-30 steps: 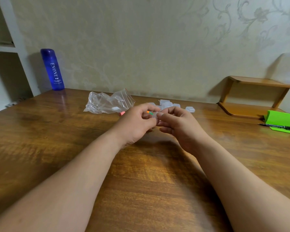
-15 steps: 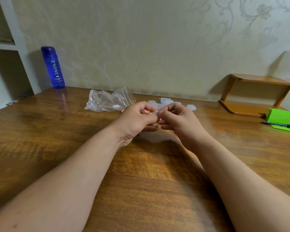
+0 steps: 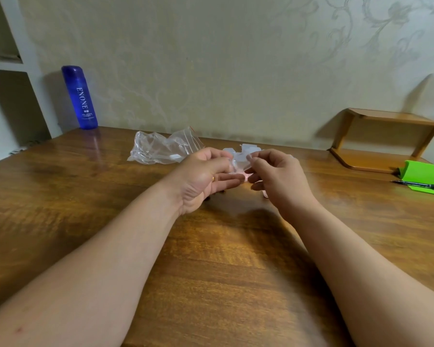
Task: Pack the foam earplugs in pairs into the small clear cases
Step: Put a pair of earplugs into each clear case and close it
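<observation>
Both hands meet above the middle of the wooden table (image 3: pixel 211 259). My left hand (image 3: pixel 203 179) and my right hand (image 3: pixel 281 176) together hold one small clear case (image 3: pixel 237 164), each pinching a side with thumb and fingertips. A pinkish bit (image 3: pixel 245 175) shows low between the fingers; whether it is an earplug I cannot tell. Several more clear cases (image 3: pixel 249 148) lie on the table just behind the hands, partly hidden by them.
A crumpled clear zip bag (image 3: pixel 161 151) lies behind my left hand. A blue bottle (image 3: pixel 79 96) stands at the back left by the wall. At the right are a low wooden shelf (image 3: pixel 376 161), a green holder (image 3: pixel 426 172) and a black pen (image 3: pixel 419 185).
My hands have drawn slightly apart, and the clear case now shows between them. The orange and green earplug seen at my left fingertips is out of sight.
</observation>
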Motion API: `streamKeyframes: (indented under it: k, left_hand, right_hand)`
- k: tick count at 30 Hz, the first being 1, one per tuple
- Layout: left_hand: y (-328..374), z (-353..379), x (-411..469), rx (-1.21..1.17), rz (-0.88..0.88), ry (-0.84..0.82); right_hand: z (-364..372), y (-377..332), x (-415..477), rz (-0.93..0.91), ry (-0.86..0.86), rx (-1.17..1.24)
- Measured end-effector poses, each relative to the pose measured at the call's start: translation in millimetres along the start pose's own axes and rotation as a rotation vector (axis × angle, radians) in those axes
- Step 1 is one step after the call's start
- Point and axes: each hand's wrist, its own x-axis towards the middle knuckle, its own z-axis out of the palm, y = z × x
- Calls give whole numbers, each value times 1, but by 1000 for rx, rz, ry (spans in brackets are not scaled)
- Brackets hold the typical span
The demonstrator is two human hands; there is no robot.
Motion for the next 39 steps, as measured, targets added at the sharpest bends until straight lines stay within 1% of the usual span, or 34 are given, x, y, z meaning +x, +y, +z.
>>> streamKeyframes:
  k: [4, 7, 9, 11, 13, 15, 18, 23, 26, 31, 36, 39]
  left_hand:
    - [-3, 5, -4, -21, -114, -127]
    - [-8, 12, -6, 4, -144, -178]
    - [-10, 14, -6, 9, -152, -197]
    - [-10, 14, -5, -2, -173, -197]
    - [-10, 12, -4, -60, -218, -185]
    - [-8, 11, -3, -133, -267, -207]
    - [-5, 11, -4, -152, -300, -208]
    - [-1, 9, -7, -231, -316, -187]
    - [0, 10, -7, -230, -296, -132]
    - [10, -4, -1, -272, -207, 3]
    - [23, -28, 7, -296, -134, 190]
    - [20, -33, 11, -265, -148, 263]
  right_hand:
    - [-4, 1, 4, 13, 60, -64]
    - [-2, 0, 3, -9, 68, -119]
    - [-1, -4, 1, -21, 56, -95]
    - [0, -6, -2, -33, 51, -67]
    - [2, -5, -2, -50, 53, -104]
    - [5, -4, -3, -70, 47, -153]
    - [9, -4, -5, -115, 32, -169]
    - [11, -5, -2, -166, 94, -177]
    - [11, -2, -2, -158, 60, -154]
    - [7, -2, -1, -105, 123, -147]
    - [7, 1, -1, -89, 92, -238]
    - [10, 3, 3, -107, 60, -331]
